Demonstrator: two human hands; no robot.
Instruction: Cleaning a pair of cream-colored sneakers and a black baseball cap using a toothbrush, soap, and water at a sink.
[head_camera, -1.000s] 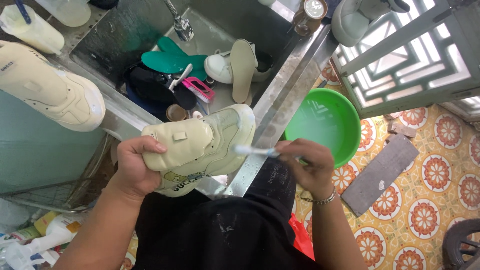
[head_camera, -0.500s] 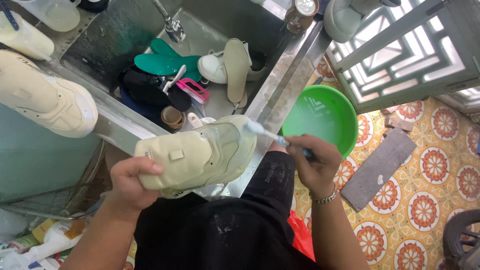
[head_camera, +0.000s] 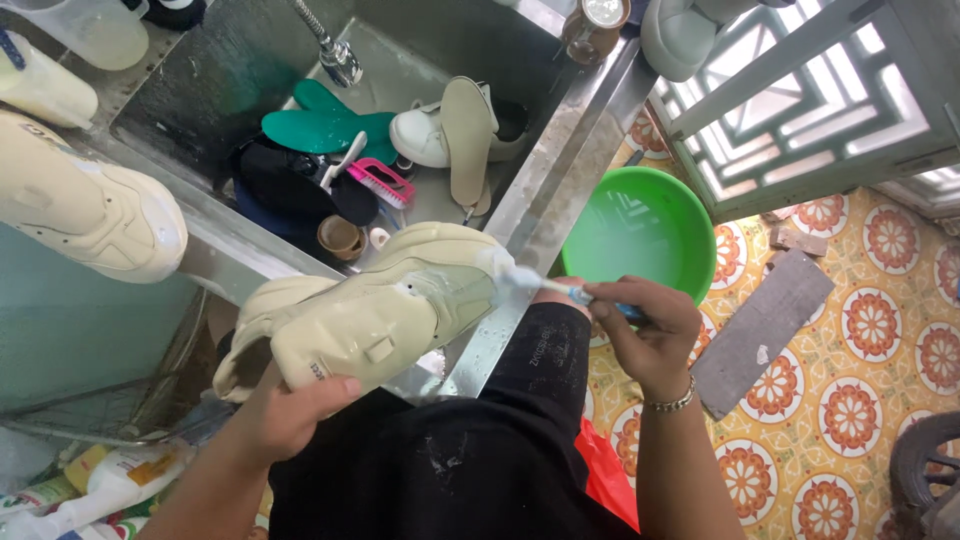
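From the head camera, looking down past my lap: my left hand (head_camera: 285, 415) is closed around the heel end of a cream sneaker (head_camera: 375, 305), thumb across the back, holding it on its side in the air just over the front edge of the steel sink (head_camera: 560, 180). My right hand (head_camera: 640, 335) is pinched shut on a toothbrush (head_camera: 555, 288), whose bristle end touches the toe of the sneaker.

The sneaker looks wet and glossy, so I judge it slippery; the upper seems soft and would give under pressure, while the sole should be stiffer. It looks light enough for one hand. The heel and sole edge seem the firmest places to hold.

Inside the sink lie a green insole (head_camera: 330, 125), a beige insole (head_camera: 468, 135) propped on a white shoe (head_camera: 420, 135), a pink scrub brush (head_camera: 380, 180) and something dark. A faucet (head_camera: 335, 55) hangs over the back. A second cream sneaker (head_camera: 85, 205) rests on the sink's left rim.

To my right, a green basin (head_camera: 640, 235) stands on the patterned tile floor (head_camera: 850, 400), near a grey slab (head_camera: 765, 325). A white lattice gate (head_camera: 820, 90) stands beyond. Bottles (head_camera: 110, 480) sit low at my left.
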